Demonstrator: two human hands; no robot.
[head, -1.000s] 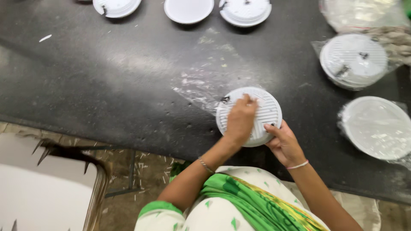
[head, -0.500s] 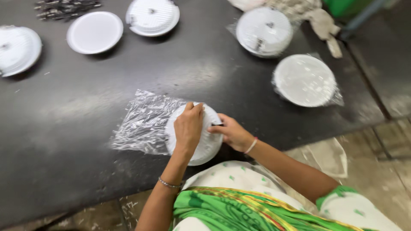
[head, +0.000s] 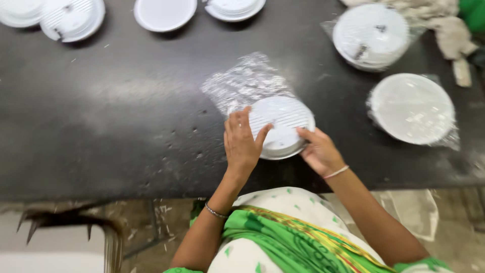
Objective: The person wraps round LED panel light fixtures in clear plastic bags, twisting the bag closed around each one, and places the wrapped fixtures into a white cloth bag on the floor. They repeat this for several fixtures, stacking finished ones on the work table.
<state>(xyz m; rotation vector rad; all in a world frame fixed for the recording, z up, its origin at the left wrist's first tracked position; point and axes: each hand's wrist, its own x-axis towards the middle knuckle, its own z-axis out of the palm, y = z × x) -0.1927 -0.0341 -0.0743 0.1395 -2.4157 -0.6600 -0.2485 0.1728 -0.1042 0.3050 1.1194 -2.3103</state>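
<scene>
A round white ribbed disc [head: 281, 124] lies on a clear plastic wrapper [head: 243, 83] near the front edge of the dark table [head: 126, 116]. My left hand [head: 242, 144] rests with spread fingers on the disc's left side. At the disc's right rim, my right hand [head: 317, 150] grips the edge with its fingers. Both hands hold the disc between them, slightly tilted up from the table.
Two more white discs in plastic wrap sit at the right [head: 371, 34] [head: 411, 108]. Other white discs and a shallow plate [head: 165, 12] line the far edge. A crumpled cloth [head: 449, 30] lies at the top right. A plastic bag [head: 414, 210] lies on the floor.
The view has shifted and closed in. My left hand slid from the top of the disc to its left side, and the right hand now grips the right rim.
</scene>
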